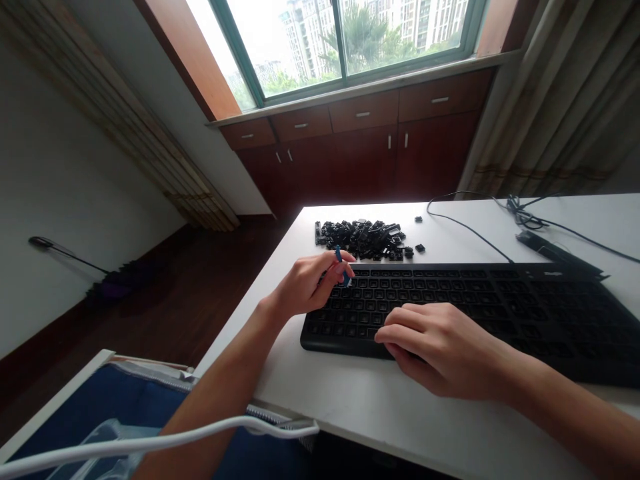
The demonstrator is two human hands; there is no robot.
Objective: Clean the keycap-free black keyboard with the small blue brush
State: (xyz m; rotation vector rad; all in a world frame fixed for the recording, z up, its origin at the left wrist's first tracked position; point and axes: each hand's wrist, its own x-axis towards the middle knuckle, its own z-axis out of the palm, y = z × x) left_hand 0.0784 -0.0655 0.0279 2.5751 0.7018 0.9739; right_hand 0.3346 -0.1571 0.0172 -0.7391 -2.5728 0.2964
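A black keyboard [345, 337] lies on the white table, its keycaps off and rows of square sockets showing. My left hand [315, 280] is above its far left corner. Between thumb and fingers it pinches a small blue tool with a pale tip [345, 279], pointed down at the upper left sockets; the fingers partly cover it. My right hand [440, 347] is closed over the keyboard's front edge, fingers on top and thumb at the near side. A heap of loose black keycaps [363, 239] sits behind the keyboard's left part.
Two stray keycaps, one of them a small keycap [419, 219], lie right of the heap. A black cable [470, 229] runs across the table [320, 400] to a coil. A long dark strip [560, 253] lies behind the keyboard. At front left is a blue fabric item [135, 387] beside a white bar.
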